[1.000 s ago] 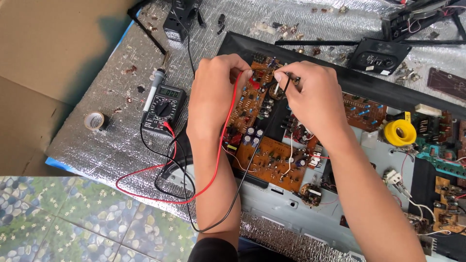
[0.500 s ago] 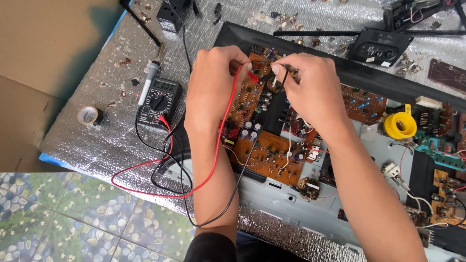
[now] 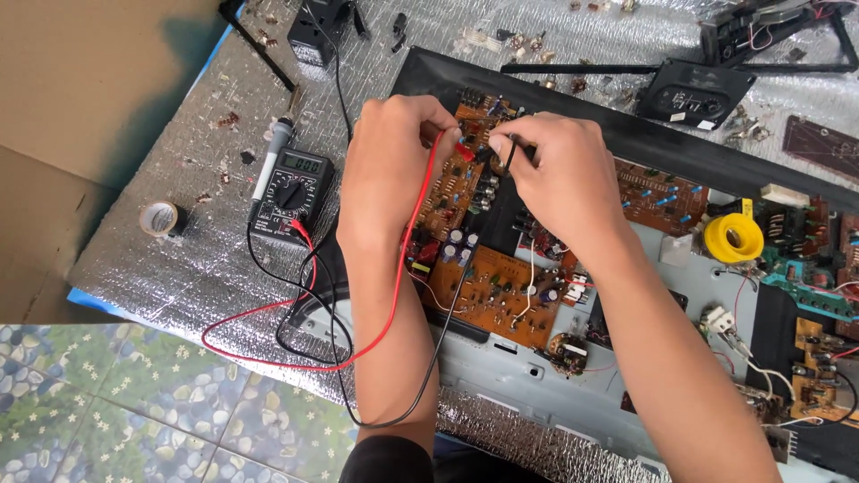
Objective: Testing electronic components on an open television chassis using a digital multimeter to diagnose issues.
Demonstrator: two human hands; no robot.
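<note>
We have both hands over the brown printed circuit board [image 3: 488, 268] that sits in the opened grey metal chassis [image 3: 501, 367], and each hand pinches a meter probe. Our left hand [image 3: 389, 170] is closed on the red-tipped probe [image 3: 461, 148], thumb and forefinger gripping it near its tip. Our right hand [image 3: 559, 179] is closed the same way on the slim black probe [image 3: 508, 154], its fingers curled tightly round it.

The two probe tips come close together at the upper edge of the board, at about twelve o'clock from its middle, with only a narrow gap between them. From the left hand the red tip points toward three o'clock; from the right hand the black tip points toward nine o'clock and slightly down. So the long axes of the probes run nearly head-on along one line, left to right. We cannot tell whether either tip actually touches a solder point, since the fingers hide the contact.

The red lead wire [image 3: 358, 295] runs from the left hand down along the forearm toward six o'clock, then loops round to nine o'clock on the silver foil mat [image 3: 170, 268]. The black lead wire [image 3: 295, 313] loops beside it. Both end at the small black digital multimeter [image 3: 291, 192], which lies at nine o'clock from the left hand, well apart from the board. The left hand is the nearer one to it. A yellow round coil bobbin [image 3: 732, 237] sits at three o'clock from the right hand.
</note>
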